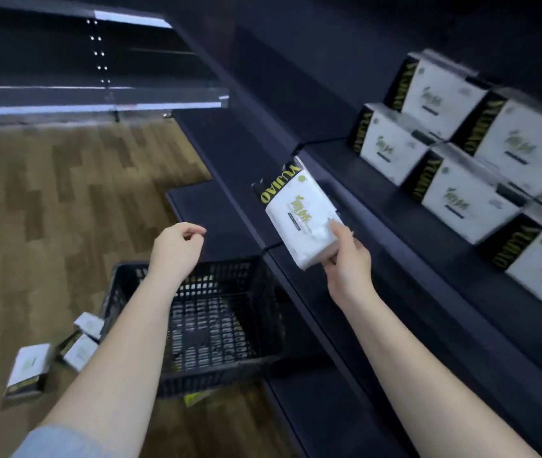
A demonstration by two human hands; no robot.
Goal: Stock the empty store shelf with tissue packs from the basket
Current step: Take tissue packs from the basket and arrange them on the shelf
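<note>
My right hand [345, 262] grips the lower end of a white tissue pack [299, 209] with a black band, held up in front of the dark shelf [395, 206]. Several matching packs [461, 153] stand stacked on that shelf to the right. My left hand [177, 249] hovers above the black plastic basket [216, 325] with loosely curled fingers and holds nothing. The basket sits on the floor against the shelf unit, and its inside looks bare.
Three tissue packs [51, 355] lie on the wooden floor left of the basket. Lower shelf levels [345, 375] jut out on the right. Another dark shelf unit [97, 97] stands at the far left across the aisle.
</note>
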